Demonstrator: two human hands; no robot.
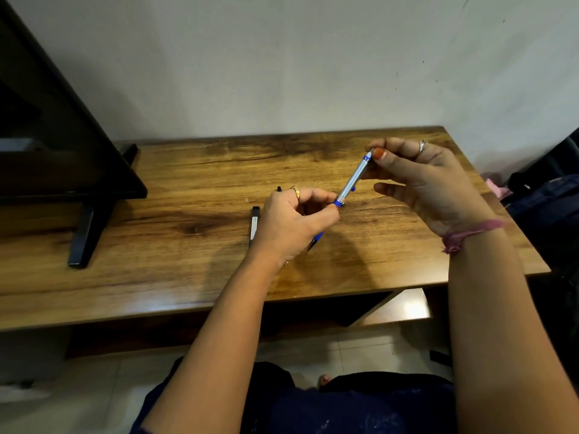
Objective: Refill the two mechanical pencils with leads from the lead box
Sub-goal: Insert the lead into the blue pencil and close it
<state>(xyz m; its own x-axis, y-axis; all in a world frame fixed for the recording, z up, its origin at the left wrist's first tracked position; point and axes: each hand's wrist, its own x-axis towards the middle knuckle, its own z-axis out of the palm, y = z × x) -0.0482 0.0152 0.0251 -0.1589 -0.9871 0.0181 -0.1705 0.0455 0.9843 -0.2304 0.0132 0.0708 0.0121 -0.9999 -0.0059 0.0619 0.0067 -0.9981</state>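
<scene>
I saw the left hand (293,222) gripping the lower, blue part of a mechanical pencil (352,180), which was held tilted in the air above the wooden table (188,233). The right hand (416,180) pinched the pencil's top end between thumb and fingers. A slim lead box (254,225) lay flat on the table, just beside the left hand. A black monitor (47,136) stood at the far left.

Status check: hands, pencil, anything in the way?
Left hand grips blue pencil at lower barrel. Right hand pinches its top end. Pencil tilted, off the table. Lead box lies left of left hand. Nothing in the way.
</scene>
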